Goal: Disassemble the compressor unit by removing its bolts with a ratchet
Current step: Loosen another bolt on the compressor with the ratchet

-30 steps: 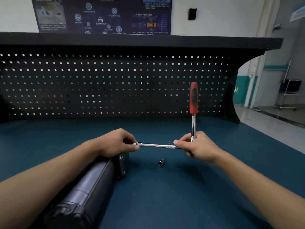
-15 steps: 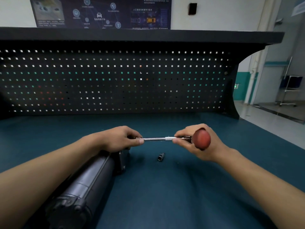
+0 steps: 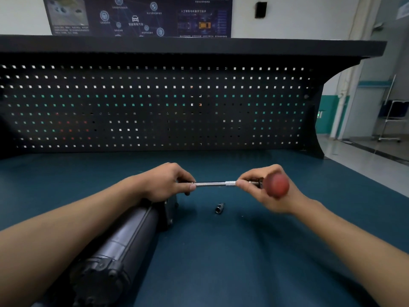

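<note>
Indoors, at a workshop station: a dark teal surface [image 3: 221, 262] runs back to a black pegboard [image 3: 155, 107] of small square holes, capped by a black shelf [image 3: 177, 46]. On the pale wall above hangs a dark poster [image 3: 137, 16] of car icons and diagrams, its text too small to read. A small black box [image 3: 260, 9] is fixed to the wall just right of it. At far right the station ends and a grey floor [image 3: 365, 156] opens out, where a metal-framed trolley [image 3: 391, 120] stands before a wall with a teal lower band.

On the surface at lower left lies the black, cylindrical compressor unit [image 3: 124, 235], on its side. Its near end is at the bottom edge of the view and its far end lies under the person's left wrist. The left hand [image 3: 164, 185] hovers over that far end with fingers curled, thumb and fingertips pinching the left end of a slim steel extension bar [image 3: 212, 184]; whether the hand touches the unit cannot be told. The bar is held level above the surface, between the two hands. Below its right half a small dark socket [image 3: 219, 208] lies alone on the surface, apart from the unit. The right hand [image 3: 265, 196] is curled too, thumb and forefinger pinching the bar's knurled right end. Its other fingers wrap round the ratchet [image 3: 276, 187], whose red handle points toward the camera and is blurred. The ratchet's head is hidden in the fingers.
</note>
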